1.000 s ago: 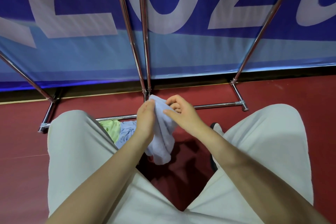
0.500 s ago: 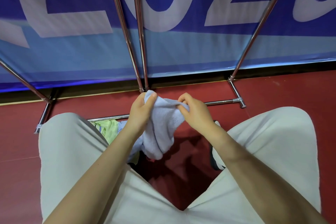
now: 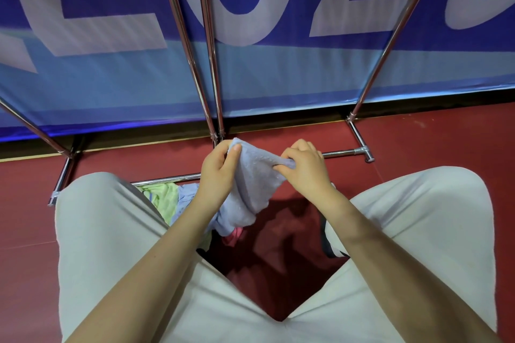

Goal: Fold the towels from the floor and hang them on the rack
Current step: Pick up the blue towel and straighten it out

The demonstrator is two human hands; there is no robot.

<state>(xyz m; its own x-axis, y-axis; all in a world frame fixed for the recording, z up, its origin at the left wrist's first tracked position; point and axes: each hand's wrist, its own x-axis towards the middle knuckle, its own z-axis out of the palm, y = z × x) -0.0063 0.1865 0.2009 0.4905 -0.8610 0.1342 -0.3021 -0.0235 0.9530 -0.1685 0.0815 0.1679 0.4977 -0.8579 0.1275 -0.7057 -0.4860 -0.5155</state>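
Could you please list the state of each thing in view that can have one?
Blue towel: held up, unfolded, pinched by both hands.
Left hand: gripping a corner.
Right hand: pinching the other corner.
Green towel: crumpled on floor.
Rack: no towels on the visible bars.

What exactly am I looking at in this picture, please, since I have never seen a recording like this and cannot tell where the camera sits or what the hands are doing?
The camera is worn on a person's head and looks down, so you see their own arms and pale trousers. There is no machine. The left hand and the right hand each pinch an upper corner of a pale blue towel, which hangs between them above the red floor. Below it on the floor lie more cloths: a green one, and a pink one that is only partly visible. The shiny metal bars are the rack, standing before a blue banner.
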